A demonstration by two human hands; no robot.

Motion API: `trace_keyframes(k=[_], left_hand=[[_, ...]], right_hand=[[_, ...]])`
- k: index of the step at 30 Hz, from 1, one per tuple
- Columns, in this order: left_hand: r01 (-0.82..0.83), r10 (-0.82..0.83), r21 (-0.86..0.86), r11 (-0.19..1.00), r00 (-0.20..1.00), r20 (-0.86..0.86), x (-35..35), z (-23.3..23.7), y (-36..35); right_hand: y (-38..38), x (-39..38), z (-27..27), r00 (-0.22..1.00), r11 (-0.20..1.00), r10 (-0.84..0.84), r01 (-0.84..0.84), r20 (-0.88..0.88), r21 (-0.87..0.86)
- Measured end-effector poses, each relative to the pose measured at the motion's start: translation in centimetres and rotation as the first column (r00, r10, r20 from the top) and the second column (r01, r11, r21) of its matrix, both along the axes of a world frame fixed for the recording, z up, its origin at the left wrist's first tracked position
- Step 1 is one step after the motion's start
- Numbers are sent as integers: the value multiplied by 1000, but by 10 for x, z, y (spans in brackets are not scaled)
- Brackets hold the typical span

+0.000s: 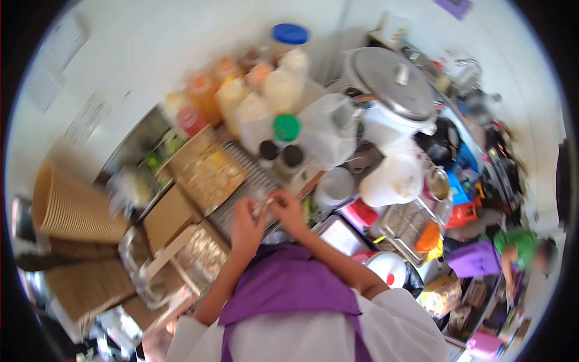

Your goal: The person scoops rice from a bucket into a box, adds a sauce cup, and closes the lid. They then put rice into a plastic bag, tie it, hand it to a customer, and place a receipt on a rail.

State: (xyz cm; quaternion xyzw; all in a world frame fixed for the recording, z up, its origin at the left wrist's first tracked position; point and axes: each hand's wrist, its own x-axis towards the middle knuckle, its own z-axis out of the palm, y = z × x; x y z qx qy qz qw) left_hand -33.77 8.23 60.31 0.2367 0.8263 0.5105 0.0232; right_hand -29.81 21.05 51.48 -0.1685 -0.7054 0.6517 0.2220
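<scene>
My left hand (248,216) and my right hand (284,208) are close together in front of my chest, above a metal rack (253,172). The fingers of both hands are pinched around a small pale, whitish thing (260,209) between them, too blurred to name. Just beyond my left hand stands an open cardboard box (212,172) with pale and yellow pieces in it. A second box of pale pieces (205,248) lies beside my left forearm. Past my right hand are jars with black lids (293,155).
Bottles (202,93) and jugs stand along the wall, beside a large lidded pot (395,84). A white bucket (395,181) and a wire basket (407,226) are at the right. Stacked cones (72,208) stand far left. A person in green (515,244) works far right.
</scene>
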Motion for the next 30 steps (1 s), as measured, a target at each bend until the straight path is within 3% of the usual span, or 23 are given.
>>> trace_keyframes(k=[2,4,7,10,13,14,18,20,25,30], left_hand=[[85,-113,-188,978,983,-146,1,-16,-1],[115,-146,-216,969,980,-134,0,-29,1],[103,-110,-131,986,993,-44,-4,-26,8],[107,-130,-115,988,967,-219,-10,-39,7],[77,-89,-66,995,973,-211,-9,-52,9],[68,-75,-64,996,991,-111,-7,-49,10],[84,-86,-46,995,995,-42,-12,-51,13],[44,-42,-28,999,997,69,-10,-54,15],[34,-30,-86,996,999,45,-11,-55,19],[31,-21,-77,997,992,124,-20,-54,16]], right_hand=[[-4,1,7,997,1000,1,0,-72,9],[-4,1,14,998,999,15,-18,-57,-40],[-3,-3,12,1000,991,27,-24,17,-130],[-6,-8,4,997,986,18,-30,-71,-166],[-6,-9,-6,997,991,17,-26,-71,-130],[-5,-5,-1,1000,998,0,-2,-25,-59],[-2,-2,7,1000,990,16,-19,-25,-137],[0,-1,7,999,999,2,-3,-32,-38],[2,4,12,998,999,7,-5,-61,38],[14,5,34,987,938,98,-49,-127,342]])
